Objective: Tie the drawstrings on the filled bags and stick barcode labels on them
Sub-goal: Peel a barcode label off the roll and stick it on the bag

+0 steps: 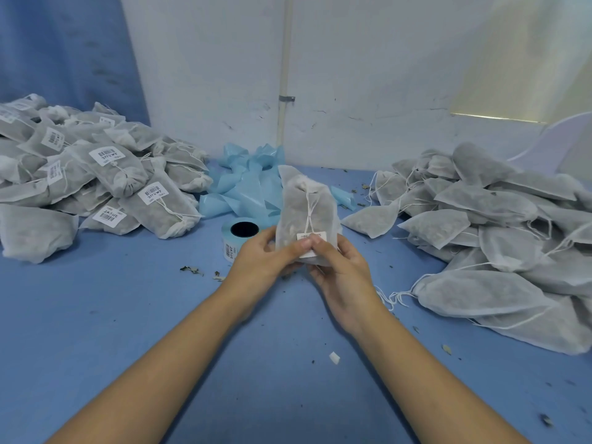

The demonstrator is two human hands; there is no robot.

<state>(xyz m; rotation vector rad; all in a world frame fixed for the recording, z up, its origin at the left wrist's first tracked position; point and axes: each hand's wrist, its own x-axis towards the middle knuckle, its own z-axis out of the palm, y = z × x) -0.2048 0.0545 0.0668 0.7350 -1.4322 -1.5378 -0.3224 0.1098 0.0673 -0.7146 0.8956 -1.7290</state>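
I hold one filled white mesh bag (306, 213) upright above the middle of the blue table, its drawstring (309, 208) tied and hanging down its front. My left hand (270, 254) grips the bag's lower left side. My right hand (339, 265) grips its lower right. Both thumbs press on a white barcode label (311, 241) at the bag's lower front. The roll of labels (238, 235) lies just behind my left hand.
A heap of labelled bags (96, 174) fills the left of the table (128, 315). A heap of unlabelled bags (499, 225) with loose strings fills the right. Crumpled blue backing strip (250, 184) lies behind the roll. Dried leaf bits and a paper scrap (334, 357) dot the tabletop.
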